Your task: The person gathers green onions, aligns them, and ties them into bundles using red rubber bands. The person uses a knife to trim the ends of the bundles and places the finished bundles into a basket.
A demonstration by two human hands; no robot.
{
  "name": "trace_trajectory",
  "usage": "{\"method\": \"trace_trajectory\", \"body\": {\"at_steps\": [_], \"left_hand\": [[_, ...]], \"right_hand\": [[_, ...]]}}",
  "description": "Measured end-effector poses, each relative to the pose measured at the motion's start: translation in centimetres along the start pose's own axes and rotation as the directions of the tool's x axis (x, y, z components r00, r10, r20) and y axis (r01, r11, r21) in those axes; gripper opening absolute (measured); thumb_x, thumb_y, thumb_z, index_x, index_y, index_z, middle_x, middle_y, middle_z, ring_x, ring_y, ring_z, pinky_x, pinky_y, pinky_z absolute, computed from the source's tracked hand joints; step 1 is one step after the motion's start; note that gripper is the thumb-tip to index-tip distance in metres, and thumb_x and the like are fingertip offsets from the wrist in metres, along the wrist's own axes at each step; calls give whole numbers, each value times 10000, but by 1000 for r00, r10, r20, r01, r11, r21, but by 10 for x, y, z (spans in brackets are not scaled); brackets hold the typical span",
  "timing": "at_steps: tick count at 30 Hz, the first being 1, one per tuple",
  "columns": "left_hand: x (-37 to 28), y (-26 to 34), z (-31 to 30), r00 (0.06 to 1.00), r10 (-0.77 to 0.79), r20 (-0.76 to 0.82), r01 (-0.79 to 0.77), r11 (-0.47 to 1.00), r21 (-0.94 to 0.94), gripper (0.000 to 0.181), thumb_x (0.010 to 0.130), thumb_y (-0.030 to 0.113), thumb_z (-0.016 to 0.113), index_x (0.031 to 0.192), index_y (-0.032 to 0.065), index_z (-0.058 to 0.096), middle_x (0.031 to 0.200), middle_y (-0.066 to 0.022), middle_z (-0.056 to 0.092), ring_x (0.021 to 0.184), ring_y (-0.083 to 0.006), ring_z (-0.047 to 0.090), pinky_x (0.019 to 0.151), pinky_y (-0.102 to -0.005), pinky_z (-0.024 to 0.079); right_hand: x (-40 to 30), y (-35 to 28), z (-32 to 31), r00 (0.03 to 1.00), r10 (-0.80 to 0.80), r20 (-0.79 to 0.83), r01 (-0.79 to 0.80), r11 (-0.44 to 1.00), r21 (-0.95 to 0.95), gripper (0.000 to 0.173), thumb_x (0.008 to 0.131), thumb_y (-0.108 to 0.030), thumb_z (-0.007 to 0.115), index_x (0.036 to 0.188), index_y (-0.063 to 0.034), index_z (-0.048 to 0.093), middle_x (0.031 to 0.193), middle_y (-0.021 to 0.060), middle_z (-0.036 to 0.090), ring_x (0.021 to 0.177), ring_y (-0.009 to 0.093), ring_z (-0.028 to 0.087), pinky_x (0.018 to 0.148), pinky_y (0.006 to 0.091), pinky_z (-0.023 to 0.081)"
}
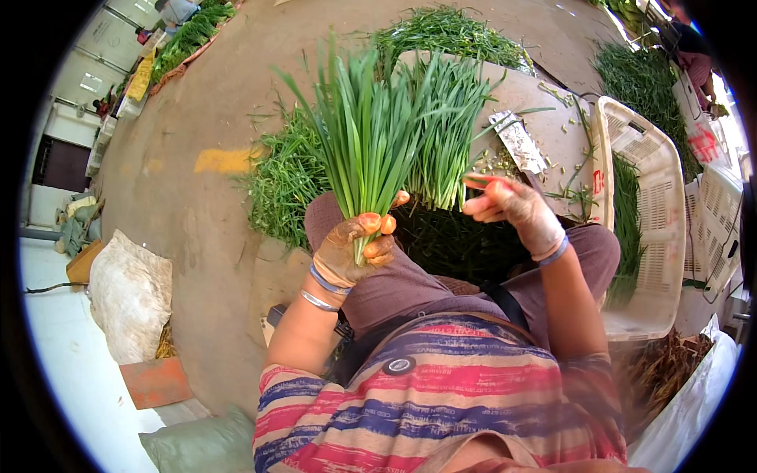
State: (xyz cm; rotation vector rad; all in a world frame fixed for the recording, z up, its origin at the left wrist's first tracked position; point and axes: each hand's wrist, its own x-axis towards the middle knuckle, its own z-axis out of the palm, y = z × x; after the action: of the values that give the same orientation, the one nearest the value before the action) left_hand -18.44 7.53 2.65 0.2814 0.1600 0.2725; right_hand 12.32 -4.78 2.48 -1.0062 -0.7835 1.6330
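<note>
My left hand (358, 242), in a soiled glove with orange fingertips, grips a bunch of garlic chives (366, 142) by the stem ends, leaves fanning upward. My right hand (514, 210), gloved the same way, is half curled beside the pale stem ends of a flat stack of chives (443, 136). A narrow green blade shows by its fingers; whether they pinch it is unclear. That stack lies on a low board (556, 130) in front of my knees. Right of the stack, a dirty whitish metal strip (517, 142) rests among cut stem bits.
Loose greens are heaped on the floor at left (287, 171) and beyond the board (455, 35). A plastic crate (659, 236) holding more chives stands by my right knee. A white sack (133, 295) sits at left. Another person (698, 71) is at the upper right.
</note>
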Motion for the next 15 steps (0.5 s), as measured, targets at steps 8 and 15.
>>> {"method": "trace_trajectory", "body": {"at_steps": [8,15], "left_hand": [[25,-37,42,959,-124,-255,205,924,323,481,846,147,691,1276,-22,561,881,-103,669,550,-126,566,513,-226,440],[52,-53,8,930,-345,-126,367,890,270,532,813,183,746,1283,10,570,836,-124,640,540,-121,570,493,-200,462]], "right_hand": [[37,15,79,946,-151,286,65,955,290,889,782,-581,742,1412,-19,462,1376,166,544,1226,250,555,997,361,481],[69,-13,45,953,-301,18,251,824,509,891,806,-442,773,1486,-46,355,1433,166,502,1236,326,564,1027,480,494]]}}
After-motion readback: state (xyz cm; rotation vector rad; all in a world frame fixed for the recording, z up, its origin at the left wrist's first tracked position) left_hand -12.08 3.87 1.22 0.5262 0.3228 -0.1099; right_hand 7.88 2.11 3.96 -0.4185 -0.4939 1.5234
